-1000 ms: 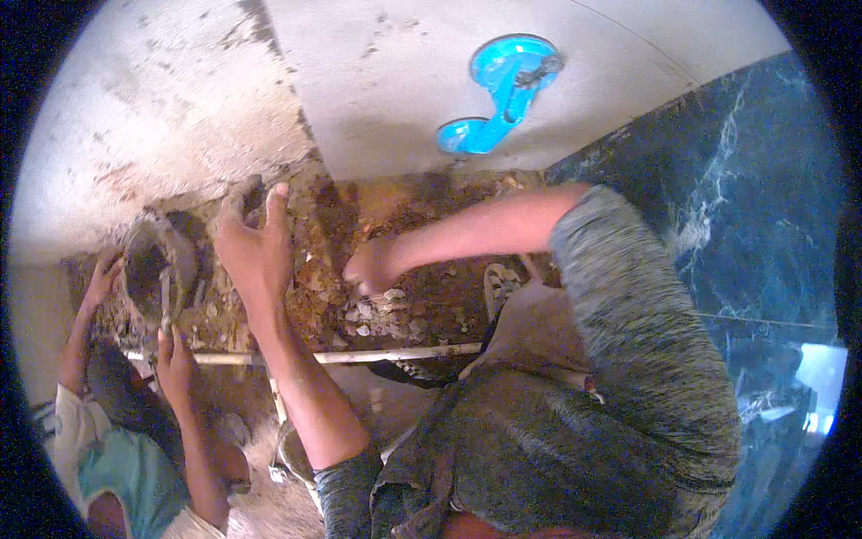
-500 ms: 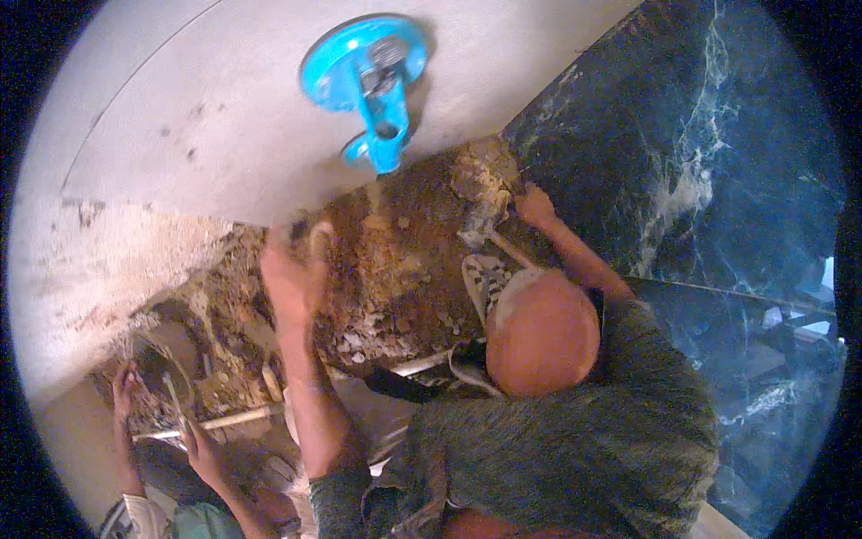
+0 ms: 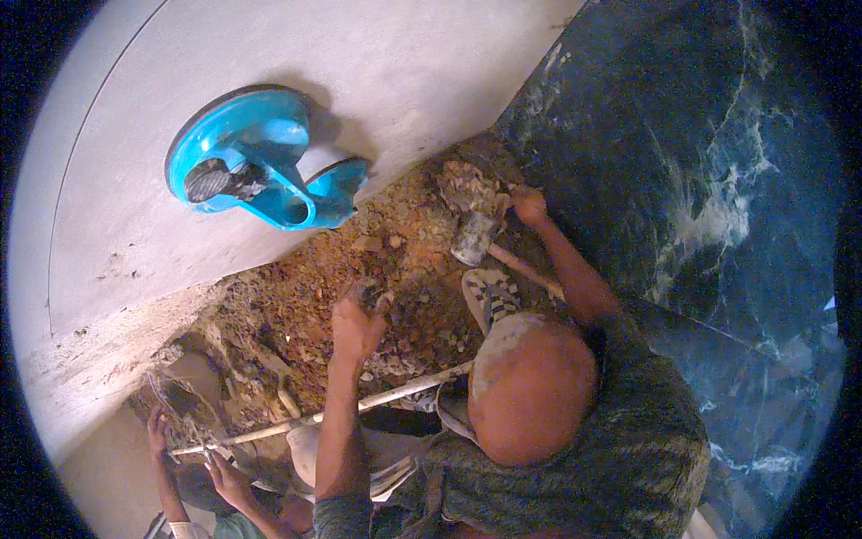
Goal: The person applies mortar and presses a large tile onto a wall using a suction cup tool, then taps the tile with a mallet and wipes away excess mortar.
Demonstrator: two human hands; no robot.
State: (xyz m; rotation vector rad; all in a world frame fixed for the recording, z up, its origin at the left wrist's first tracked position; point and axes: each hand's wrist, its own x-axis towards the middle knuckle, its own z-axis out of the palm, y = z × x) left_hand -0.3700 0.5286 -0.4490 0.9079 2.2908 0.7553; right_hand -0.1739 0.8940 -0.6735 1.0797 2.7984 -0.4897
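My left hand [image 3: 357, 325] hangs over loose brown rubble [image 3: 296, 301], thumb and fingers curled around a small dark lump that I cannot identify. Farther right, my right hand [image 3: 530, 207] is closed beside a broken masonry chunk [image 3: 469, 190], near the dark marble panel [image 3: 620, 171]; what its fingers grip, if anything, is hidden. Against the chunk lies a hammer [image 3: 525, 268] with a dusty, pale cylindrical head and wooden handle. A blue suction-cup lifter [image 3: 260, 117] clings to the pale slab [image 3: 377, 54] beyond my left hand.
A long pale pole [image 3: 395, 397] crosses the rubble, with a short wooden handle [image 3: 287, 402] beside it. At lower left a co-worker's hands [image 3: 235, 485] work near thin wire and a dark round container [image 3: 193, 375]. My knee [image 3: 534, 395] and checkered shoe [image 3: 485, 295] are close by.
My left hand has moved right and nearer to me, away from the slab's edge. My right hand stays near the chunk. The suction-cup lifter appears lower and farther left as the view shifts.
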